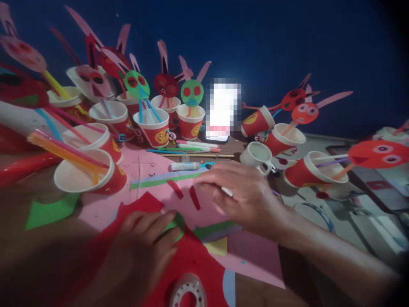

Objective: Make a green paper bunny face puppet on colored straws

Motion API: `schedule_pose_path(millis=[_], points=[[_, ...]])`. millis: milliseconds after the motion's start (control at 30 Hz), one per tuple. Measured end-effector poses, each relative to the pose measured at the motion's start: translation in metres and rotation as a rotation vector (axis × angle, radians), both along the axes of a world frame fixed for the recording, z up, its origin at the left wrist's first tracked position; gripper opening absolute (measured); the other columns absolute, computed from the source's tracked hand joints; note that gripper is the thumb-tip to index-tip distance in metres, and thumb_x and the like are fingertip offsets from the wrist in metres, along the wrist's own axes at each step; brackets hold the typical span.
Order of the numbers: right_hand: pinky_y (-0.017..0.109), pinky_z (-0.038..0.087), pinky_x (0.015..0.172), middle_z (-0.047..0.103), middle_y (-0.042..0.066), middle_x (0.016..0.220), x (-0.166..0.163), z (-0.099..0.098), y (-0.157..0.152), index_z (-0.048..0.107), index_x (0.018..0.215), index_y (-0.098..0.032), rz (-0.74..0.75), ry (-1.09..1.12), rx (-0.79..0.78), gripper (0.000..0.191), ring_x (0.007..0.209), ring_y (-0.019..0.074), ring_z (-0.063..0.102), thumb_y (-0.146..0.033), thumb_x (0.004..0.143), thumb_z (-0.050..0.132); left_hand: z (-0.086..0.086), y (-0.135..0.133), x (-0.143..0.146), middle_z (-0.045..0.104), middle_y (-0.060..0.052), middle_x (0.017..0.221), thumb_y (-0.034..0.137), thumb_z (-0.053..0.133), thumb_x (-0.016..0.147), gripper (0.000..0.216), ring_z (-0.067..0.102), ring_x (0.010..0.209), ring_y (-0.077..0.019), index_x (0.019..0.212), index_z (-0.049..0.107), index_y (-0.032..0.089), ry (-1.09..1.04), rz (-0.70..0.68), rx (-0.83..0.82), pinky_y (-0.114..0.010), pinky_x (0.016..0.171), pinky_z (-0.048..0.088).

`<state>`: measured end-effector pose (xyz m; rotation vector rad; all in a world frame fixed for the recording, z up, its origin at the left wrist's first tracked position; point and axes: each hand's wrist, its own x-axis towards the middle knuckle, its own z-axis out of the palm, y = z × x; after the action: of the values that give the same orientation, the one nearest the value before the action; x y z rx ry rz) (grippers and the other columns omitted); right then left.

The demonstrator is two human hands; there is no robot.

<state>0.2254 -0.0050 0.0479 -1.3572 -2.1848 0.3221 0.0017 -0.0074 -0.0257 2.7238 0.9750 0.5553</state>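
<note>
Over a red paper sheet (207, 266), my left hand (147, 238) lies with its fingers slightly apart, resting on a green paper circle (175, 226) that they partly cover. My right hand (246, 196) is closed above the pink paper (255, 256). A slim white stick-like end (227, 192) pokes out of its fist; the rest is hidden. Two small red paper strips (174, 189) lie just left of those fingers. By the fingertips are a blue scrap (209, 166) and a green-and-lilac paper strip (159, 181).
Red paper cups (156, 132) with paper rabbit faces on straws line the back and right. A lit phone (222, 111) leans behind several markers (198, 146). A white mug (255, 157), a glue tube (185, 166) and a tape roll (188, 294) are close by.
</note>
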Motion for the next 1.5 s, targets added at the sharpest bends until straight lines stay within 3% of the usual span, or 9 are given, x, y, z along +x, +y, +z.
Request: schedule_pose_path(millis=[167,267,667,833,1033,1233,1300,1367,1500], points=[[0.030,0.044,0.074,0.065,0.005,0.089,0.019,-0.037,0.016,0.067,0.092,-0.018,-0.101,0.004,-0.043,0.019,0.083,0.0170,0.058,-0.018,0.086,0.049,0.004,0.002,-0.003,0.067,-0.002,0.108,0.007,0.043,0.075,0.029,0.059,0.083,-0.0225,0.087,0.064,0.023,0.114,-0.039,-0.062,-0.040,0.072,0.036],[0.031,0.043,0.076,0.064,0.005,0.088,0.017,-0.046,0.022,0.067,0.092,-0.017,-0.109,-0.050,-0.029,0.018,0.084,0.0178,0.057,-0.017,0.085,0.051,0.001,0.002,-0.006,0.066,-0.003,0.110,0.006,0.043,0.075,0.031,0.058,0.087,-0.0234,0.090,0.064,0.023,0.115,-0.041,-0.055,-0.041,0.075,0.035],[0.032,0.039,0.074,0.061,0.005,0.093,-0.002,-0.052,0.054,0.065,0.095,-0.020,-0.121,-0.310,0.018,0.016,0.089,0.0221,0.051,-0.028,0.083,0.058,-0.005,0.004,-0.004,0.067,-0.001,0.104,0.005,0.042,0.077,0.029,0.055,0.078,-0.0203,0.086,0.064,0.023,-0.029,-0.045,-0.041,-0.037,0.069,0.035],[0.035,0.038,0.076,0.061,0.006,0.093,-0.008,-0.057,0.056,0.063,0.094,-0.018,-0.116,-0.416,0.058,0.014,0.090,0.0240,0.051,-0.024,0.082,0.059,-0.005,0.004,-0.008,0.066,-0.003,0.101,0.008,0.043,0.080,0.023,0.054,0.079,-0.0198,0.087,0.061,0.020,-0.097,-0.080,-0.033,-0.036,0.074,0.035],[0.036,0.039,0.079,0.061,0.008,0.094,-0.011,-0.060,0.060,0.062,0.100,-0.018,-0.170,-0.439,0.032,0.019,0.092,0.0254,0.051,-0.022,0.081,0.059,-0.008,0.005,-0.008,0.067,-0.004,0.089,0.010,0.042,0.081,0.020,0.055,0.074,-0.0165,0.083,0.060,0.019,-0.265,-0.080,0.069,-0.034,0.077,0.038],[0.041,0.040,0.080,0.063,0.007,0.095,-0.012,-0.052,0.051,0.061,0.098,-0.021,-0.120,-0.328,0.088,0.018,0.091,0.0267,0.054,-0.017,0.083,0.054,-0.008,0.008,-0.009,0.064,-0.003,0.073,0.013,0.043,0.082,0.018,0.053,0.064,-0.0153,0.078,0.059,0.019,-0.427,-0.059,0.124,-0.030,0.066,0.040],[0.040,0.042,0.078,0.064,0.006,0.099,-0.015,-0.047,0.034,0.057,0.103,-0.023,-0.056,-0.180,0.131,0.022,0.090,0.0253,0.056,-0.016,0.085,0.047,0.000,0.008,-0.012,0.065,-0.004,0.077,0.017,0.051,0.080,0.009,0.055,0.069,-0.0161,0.084,0.059,0.018,-0.465,-0.024,-0.015,-0.028,0.066,0.042],[0.033,0.046,0.069,0.066,0.005,0.094,-0.021,-0.043,0.012,0.052,0.108,-0.023,0.055,-0.028,0.130,0.023,0.080,0.0211,0.059,-0.020,0.087,0.043,0.009,0.006,-0.015,0.063,-0.004,0.081,0.020,0.059,0.076,0.011,0.057,0.074,-0.0165,0.087,0.059,0.019,-0.507,0.090,-0.258,-0.026,0.067,0.044],[0.026,0.049,0.065,0.067,0.001,0.087,-0.039,-0.037,-0.023,0.050,0.106,-0.027,0.126,0.201,-0.075,0.021,0.074,0.0170,0.062,-0.029,0.086,0.051,0.020,0.001,-0.014,0.061,-0.001,0.081,0.021,0.064,0.069,0.019,0.057,0.075,-0.0165,0.087,0.058,0.020,-0.645,0.307,-0.785,-0.025,0.068,0.045]])
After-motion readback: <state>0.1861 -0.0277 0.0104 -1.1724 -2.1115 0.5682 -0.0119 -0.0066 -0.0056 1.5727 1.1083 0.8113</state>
